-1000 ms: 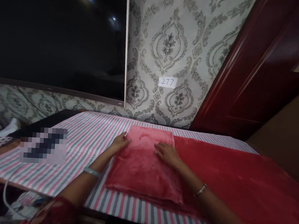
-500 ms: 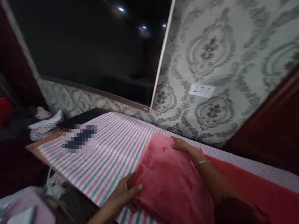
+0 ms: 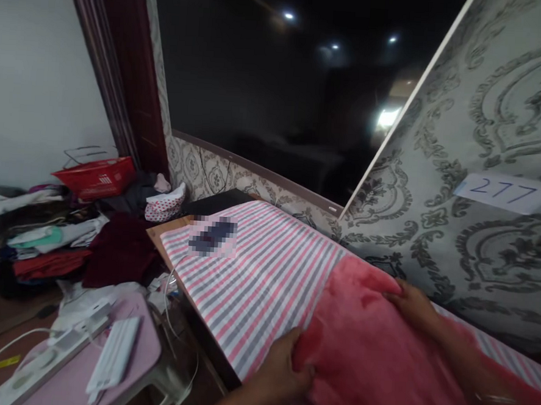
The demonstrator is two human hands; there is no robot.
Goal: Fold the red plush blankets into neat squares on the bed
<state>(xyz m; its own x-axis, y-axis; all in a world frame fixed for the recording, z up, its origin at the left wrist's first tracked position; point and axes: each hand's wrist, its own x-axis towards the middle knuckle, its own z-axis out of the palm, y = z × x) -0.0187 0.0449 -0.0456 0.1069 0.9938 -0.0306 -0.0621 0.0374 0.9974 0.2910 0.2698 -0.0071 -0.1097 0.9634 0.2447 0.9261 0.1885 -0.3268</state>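
A red plush cloth [image 3: 380, 350] lies folded on a table covered with a striped pink, grey and white sheet [image 3: 267, 257]. My left hand [image 3: 283, 365] grips its near left edge, thumb on top and fingers partly hidden. At the far edge, my right hand [image 3: 413, 306] pinches the cloth near its corner, with a small crease beside the fingertips. A bracelet [image 3: 494, 398] circles my right wrist. More red fabric stretches under and beyond my right forearm.
A blurred-out dark object [image 3: 212, 237] rests on the sheet's left part. Left of the table stand a pink stool [image 3: 141, 326] bearing a power strip [image 3: 54, 357], piled clothes [image 3: 52, 238] and a red basket [image 3: 95, 176]. A large television [image 3: 276, 105] hangs behind.
The view has swung left, bringing the stool, clothes and basket into sight. Both hands remain on the cloth's edges, now lower and farther right in the picture.
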